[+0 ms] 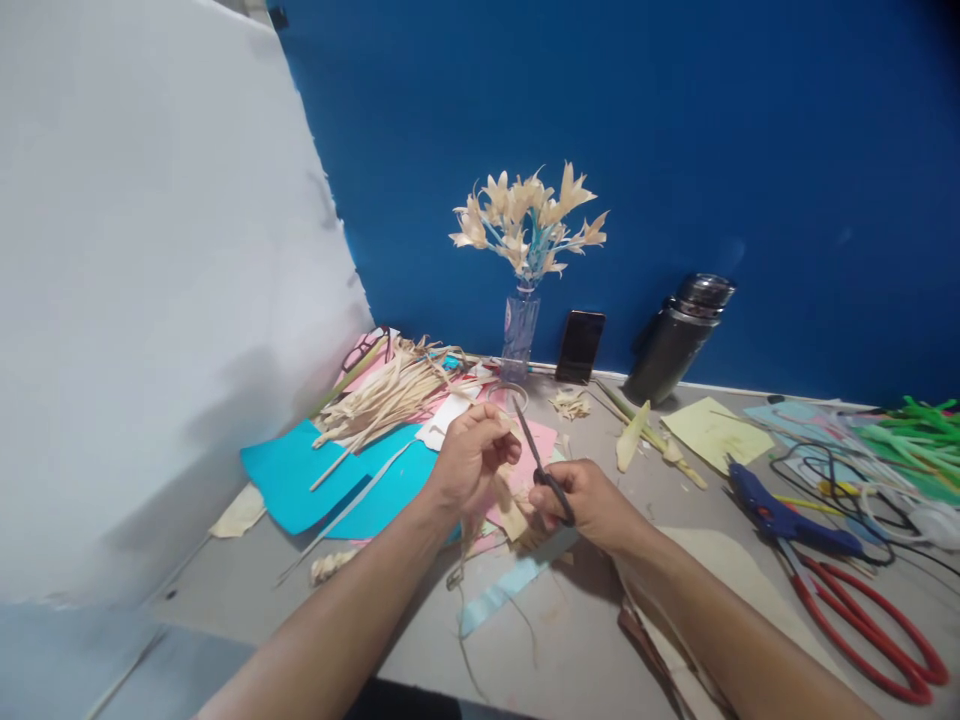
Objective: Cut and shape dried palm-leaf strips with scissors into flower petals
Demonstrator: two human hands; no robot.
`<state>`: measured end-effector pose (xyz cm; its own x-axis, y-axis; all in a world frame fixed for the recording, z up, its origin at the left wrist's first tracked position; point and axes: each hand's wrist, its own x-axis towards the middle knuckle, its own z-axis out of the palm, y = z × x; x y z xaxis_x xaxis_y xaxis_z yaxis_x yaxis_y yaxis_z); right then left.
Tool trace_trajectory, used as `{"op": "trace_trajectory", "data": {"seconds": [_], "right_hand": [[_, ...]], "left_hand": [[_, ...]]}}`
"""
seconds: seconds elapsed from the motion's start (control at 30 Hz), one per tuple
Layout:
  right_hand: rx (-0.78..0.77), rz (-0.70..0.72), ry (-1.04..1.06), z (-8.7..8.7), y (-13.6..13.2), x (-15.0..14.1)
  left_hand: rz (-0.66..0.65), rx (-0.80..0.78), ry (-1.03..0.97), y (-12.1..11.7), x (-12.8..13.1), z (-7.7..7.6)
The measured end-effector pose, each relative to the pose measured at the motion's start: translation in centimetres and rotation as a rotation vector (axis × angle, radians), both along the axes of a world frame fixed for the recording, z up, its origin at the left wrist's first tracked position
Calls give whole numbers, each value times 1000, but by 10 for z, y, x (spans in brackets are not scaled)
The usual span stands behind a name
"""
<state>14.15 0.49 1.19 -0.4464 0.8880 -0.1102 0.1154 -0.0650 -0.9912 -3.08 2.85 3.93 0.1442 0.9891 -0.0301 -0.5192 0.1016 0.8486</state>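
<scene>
Near the middle of the table, my right hand (pixel 585 500) is closed on a small pair of dark-handled scissors (pixel 532 440), whose blades point up and away from me. To its left, my left hand (pixel 474 455) pinches a small pale piece of dried husk (pixel 507 424) close to the scissor tips. Whether the blades touch the husk I cannot tell. Below the hands lie husk scraps (pixel 513 520) on pink paper (pixel 538 447), and a light blue strip (pixel 510 590). Thin fibres trail down under my left hand.
A clear bottle (pixel 519 335) holds husk flowers (pixel 529 215) at the back, beside a phone (pixel 580 346) and a dark flask (pixel 679 340). Left are a husk bundle (pixel 390 395) and blue sheets (pixel 281 470). Right lie a blue glue gun (pixel 780 515), red-handled scissors (pixel 870 620) and cables (pixel 810 460).
</scene>
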Motion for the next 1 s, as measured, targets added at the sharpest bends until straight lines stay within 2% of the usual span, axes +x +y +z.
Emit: {"op": "trace_trajectory", "data": {"seconds": [0.17, 0.33, 0.43, 0.57, 0.73, 0.87, 0.93, 1.0], "right_hand": [[-32, -207, 183, 2, -1, -4], [70, -443, 217, 7, 4, 1], [93, -457, 193, 9, 6, 5], [75, -399, 203, 15, 6, 10], [71, -317, 143, 23, 7, 19], [89, -392, 155, 23, 13, 25], [104, -441, 167, 22, 16, 26], [116, -429, 168, 19, 16, 24]], "left_hand": [[-53, -11, -37, -6, 6, -3], [-165, -103, -32, -12, 16, -14], [-220, -104, -15, -14, 19, -19], [-220, -99, 17, -15, 19, -16], [-220, -37, 245, -15, 17, -11], [-223, 34, 392, -15, 19, -17], [-208, 28, 396, -14, 20, -19], [-153, -21, 345, -14, 22, -16]]}}
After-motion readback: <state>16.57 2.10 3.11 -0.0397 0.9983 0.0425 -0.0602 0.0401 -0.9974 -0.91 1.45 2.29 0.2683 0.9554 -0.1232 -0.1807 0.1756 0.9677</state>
